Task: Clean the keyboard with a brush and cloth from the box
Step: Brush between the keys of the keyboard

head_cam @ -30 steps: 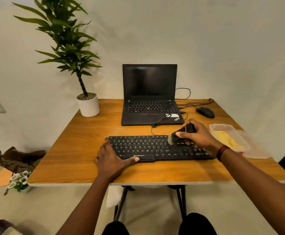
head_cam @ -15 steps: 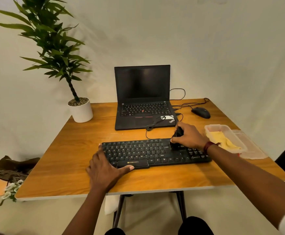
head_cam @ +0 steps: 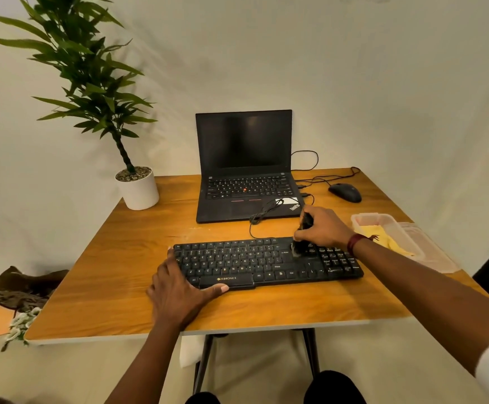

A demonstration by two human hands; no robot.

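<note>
A black keyboard [head_cam: 255, 262] lies across the middle of the wooden table [head_cam: 115, 258]. My left hand [head_cam: 176, 290] rests flat on the table, its fingers and thumb pressed against the keyboard's left front corner. My right hand [head_cam: 323, 227] is closed around a dark brush [head_cam: 301, 242], whose bristles touch the keys near the right end of the main key block. A clear plastic box [head_cam: 383, 225] at the right holds a yellow cloth [head_cam: 383, 237].
An open black laptop [head_cam: 244, 170] stands behind the keyboard, with cables trailing to a black mouse [head_cam: 344, 192]. A potted plant in a white pot [head_cam: 138, 191] sits at the table's back left corner. The box's lid [head_cam: 432, 255] lies to its right.
The brush has moved from tilted above the upper middle keys down onto the keys farther right. The left hand stays on the keyboard's corner. The camera view shifted slightly.
</note>
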